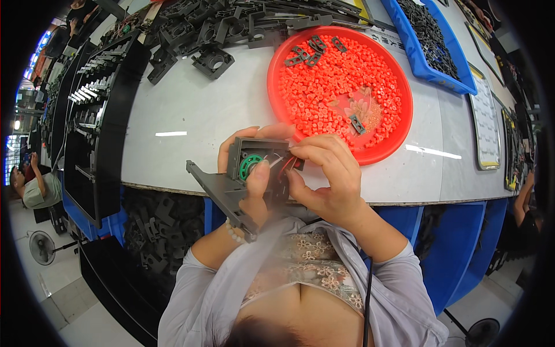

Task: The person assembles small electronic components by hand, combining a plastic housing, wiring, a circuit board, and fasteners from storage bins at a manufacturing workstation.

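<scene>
My left hand grips a dark grey plastic housing just above the table's near edge. Its fingers wrap the far side and its thumb presses on the inside. A green spoked wheel sits in the housing's box-shaped part, and a long tapered arm of the housing slants toward my left wrist. At the box's right side, my right hand is closed, with thumb and index finger pinching at thin red and white wires. The fingertips partly hide where the wires end.
Beyond my hands stands a red round tray of small red parts with several dark pieces. Grey brackets are heaped at the far left. A blue bin is at the far right, a black rack at left, and blue bins below the table.
</scene>
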`<state>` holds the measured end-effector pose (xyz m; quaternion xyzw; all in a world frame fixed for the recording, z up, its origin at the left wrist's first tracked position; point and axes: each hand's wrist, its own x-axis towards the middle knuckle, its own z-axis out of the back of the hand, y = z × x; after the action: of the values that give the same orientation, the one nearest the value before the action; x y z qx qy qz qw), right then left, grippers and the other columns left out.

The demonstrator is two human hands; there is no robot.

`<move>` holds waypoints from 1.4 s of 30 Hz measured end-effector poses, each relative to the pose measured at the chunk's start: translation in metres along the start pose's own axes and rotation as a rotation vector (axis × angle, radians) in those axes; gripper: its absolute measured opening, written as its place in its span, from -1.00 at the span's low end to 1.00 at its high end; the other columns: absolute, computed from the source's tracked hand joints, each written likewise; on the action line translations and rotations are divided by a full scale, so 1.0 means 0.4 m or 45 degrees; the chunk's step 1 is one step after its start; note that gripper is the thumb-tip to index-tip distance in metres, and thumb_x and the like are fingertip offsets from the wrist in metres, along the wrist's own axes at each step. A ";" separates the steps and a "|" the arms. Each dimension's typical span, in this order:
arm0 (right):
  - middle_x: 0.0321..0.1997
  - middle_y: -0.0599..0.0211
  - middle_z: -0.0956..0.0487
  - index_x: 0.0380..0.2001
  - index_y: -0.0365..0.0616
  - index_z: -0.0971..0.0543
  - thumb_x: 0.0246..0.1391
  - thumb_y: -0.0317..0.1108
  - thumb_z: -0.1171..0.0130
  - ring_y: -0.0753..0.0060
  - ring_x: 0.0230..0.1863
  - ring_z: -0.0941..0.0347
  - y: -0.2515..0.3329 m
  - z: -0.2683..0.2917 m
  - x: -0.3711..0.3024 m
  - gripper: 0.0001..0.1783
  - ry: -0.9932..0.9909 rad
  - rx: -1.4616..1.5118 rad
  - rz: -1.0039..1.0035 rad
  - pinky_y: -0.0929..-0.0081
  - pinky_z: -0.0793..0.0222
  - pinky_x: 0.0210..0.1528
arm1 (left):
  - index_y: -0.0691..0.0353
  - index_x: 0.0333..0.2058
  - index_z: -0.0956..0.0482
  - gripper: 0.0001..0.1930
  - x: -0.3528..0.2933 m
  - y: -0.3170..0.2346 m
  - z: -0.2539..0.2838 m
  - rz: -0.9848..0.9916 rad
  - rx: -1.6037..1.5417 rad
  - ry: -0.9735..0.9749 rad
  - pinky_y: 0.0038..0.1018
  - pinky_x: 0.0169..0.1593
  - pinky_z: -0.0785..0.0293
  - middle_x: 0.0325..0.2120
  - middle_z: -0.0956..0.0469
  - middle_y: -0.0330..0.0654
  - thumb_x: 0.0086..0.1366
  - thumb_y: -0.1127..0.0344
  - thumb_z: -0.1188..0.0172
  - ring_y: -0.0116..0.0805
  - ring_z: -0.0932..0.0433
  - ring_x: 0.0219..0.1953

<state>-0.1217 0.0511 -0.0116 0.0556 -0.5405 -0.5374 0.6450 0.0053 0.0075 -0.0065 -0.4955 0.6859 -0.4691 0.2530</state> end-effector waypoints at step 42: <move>-0.25 0.12 -0.59 -0.26 -0.29 -0.51 -0.31 -0.62 -0.31 0.25 -0.23 -0.47 0.012 0.026 -0.009 -0.60 0.042 -0.003 -0.038 0.36 -0.33 -0.12 | 0.40 0.00 -0.18 -0.64 0.016 0.006 0.010 -0.033 -0.268 0.057 -0.34 0.06 -0.38 -0.09 -0.42 0.09 0.22 0.54 0.06 -0.24 -0.44 -0.02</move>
<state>-0.1261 0.0610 -0.0065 0.0716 -0.5282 -0.5466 0.6458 0.0051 0.0001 -0.0098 -0.5175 0.7304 -0.4086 0.1780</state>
